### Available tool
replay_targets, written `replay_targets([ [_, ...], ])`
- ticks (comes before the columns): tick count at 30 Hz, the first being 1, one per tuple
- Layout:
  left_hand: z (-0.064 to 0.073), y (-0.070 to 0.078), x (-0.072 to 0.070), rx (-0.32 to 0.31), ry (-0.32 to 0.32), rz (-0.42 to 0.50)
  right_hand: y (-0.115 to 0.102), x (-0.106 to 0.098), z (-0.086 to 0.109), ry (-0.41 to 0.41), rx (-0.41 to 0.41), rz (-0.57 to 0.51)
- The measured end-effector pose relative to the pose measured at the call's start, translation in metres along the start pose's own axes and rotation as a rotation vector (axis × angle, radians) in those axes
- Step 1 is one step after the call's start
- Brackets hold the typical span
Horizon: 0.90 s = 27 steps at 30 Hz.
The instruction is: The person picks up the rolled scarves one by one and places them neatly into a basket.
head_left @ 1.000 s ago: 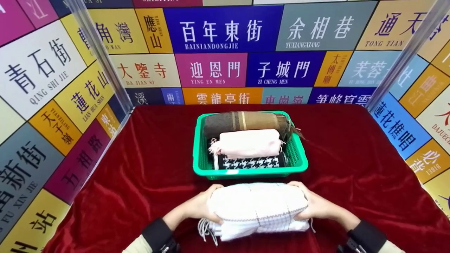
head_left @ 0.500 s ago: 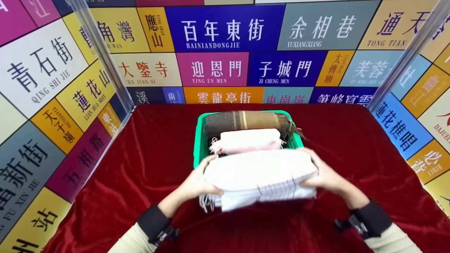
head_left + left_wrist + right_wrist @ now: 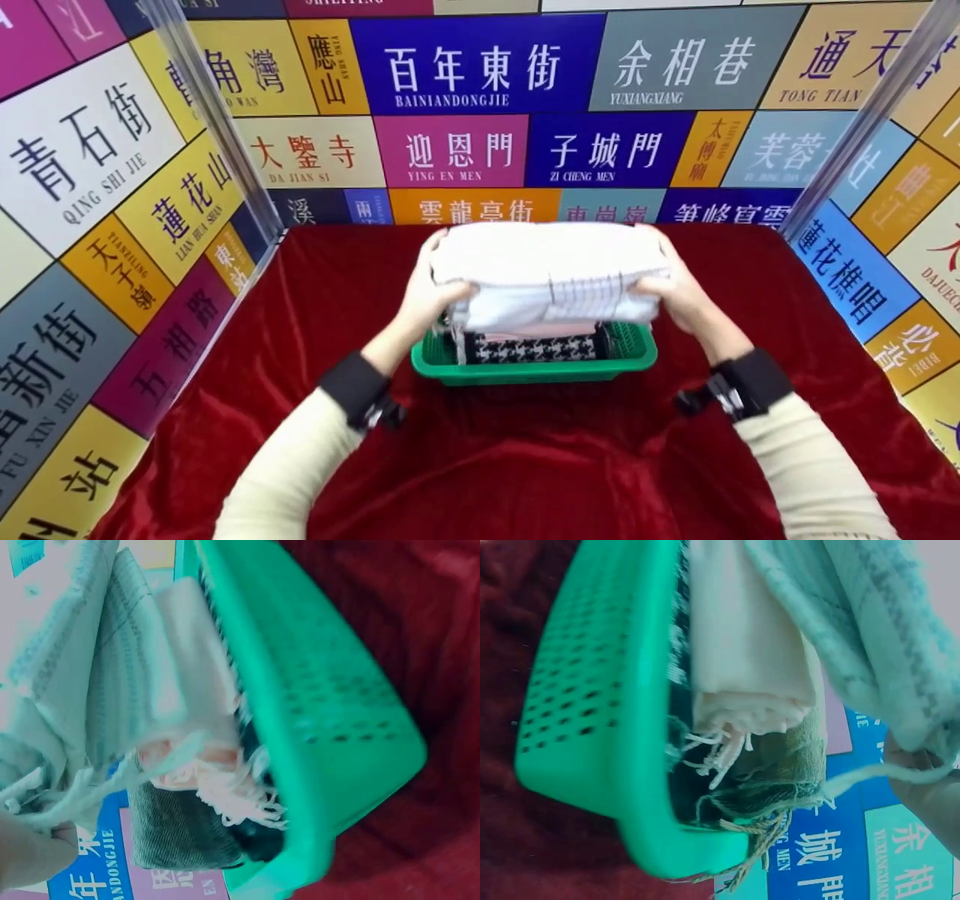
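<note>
A folded white scarf [image 3: 551,259] with a thin grey check and fringe is held up over the green basket [image 3: 534,373]. My left hand [image 3: 439,281] grips its left end, thumb on the near side. The right hand [image 3: 667,281] grips the right end the same way. Under it in the basket lie a black-and-white houndstooth scarf [image 3: 536,350] and a pale pink scarf [image 3: 746,637] with fringe, mostly hidden in the head view. A brown and dark scarf [image 3: 176,829] shows behind them in the wrist views.
Dark red velvet cloth [image 3: 517,465] covers the table under the basket. Walls of coloured street-name panels [image 3: 480,67] stand behind and at both sides, with clear corner posts [image 3: 217,112].
Both hands have lifted the white scarf from the cloth in front of the basket and carried it forward over the basket. The basket has stayed in place.
</note>
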<state>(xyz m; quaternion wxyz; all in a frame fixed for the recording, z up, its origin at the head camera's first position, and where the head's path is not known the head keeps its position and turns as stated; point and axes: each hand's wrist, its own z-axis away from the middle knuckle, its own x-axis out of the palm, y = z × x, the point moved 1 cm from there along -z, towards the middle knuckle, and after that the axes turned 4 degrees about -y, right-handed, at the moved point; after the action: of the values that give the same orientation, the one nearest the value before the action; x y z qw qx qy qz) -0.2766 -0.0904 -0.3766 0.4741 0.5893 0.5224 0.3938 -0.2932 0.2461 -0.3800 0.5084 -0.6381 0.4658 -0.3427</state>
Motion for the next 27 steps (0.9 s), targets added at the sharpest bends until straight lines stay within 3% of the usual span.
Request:
replay_targets([
  [6, -0.036, 0.003, -0.003, 0.066, 0.010, -0.005, -0.002, -0.002, -0.024, 0.071, -0.001, -0.069],
  [12, -0.054, 0.007, -0.009, 0.170, -0.051, -0.010, -0.002, -0.002, -0.037, 0.122, -0.083, -0.019],
  [15, -0.052, 0.006, -0.013, 0.152, -0.089, -0.103, 0.007, -0.003, -0.041, 0.131, -0.082, 0.100],
  [18, -0.044, -0.002, -0.016, 0.089, -0.129, -0.214, 0.023, -0.005, -0.041, 0.084, 0.009, 0.277],
  [21, -0.038, -0.018, -0.018, 0.069, -0.155, -0.308, 0.037, -0.008, -0.038, 0.016, 0.085, 0.409],
  [27, -0.036, -0.057, -0.022, 0.094, -0.180, -0.400, 0.051, -0.008, -0.030, -0.051, 0.119, 0.452],
])
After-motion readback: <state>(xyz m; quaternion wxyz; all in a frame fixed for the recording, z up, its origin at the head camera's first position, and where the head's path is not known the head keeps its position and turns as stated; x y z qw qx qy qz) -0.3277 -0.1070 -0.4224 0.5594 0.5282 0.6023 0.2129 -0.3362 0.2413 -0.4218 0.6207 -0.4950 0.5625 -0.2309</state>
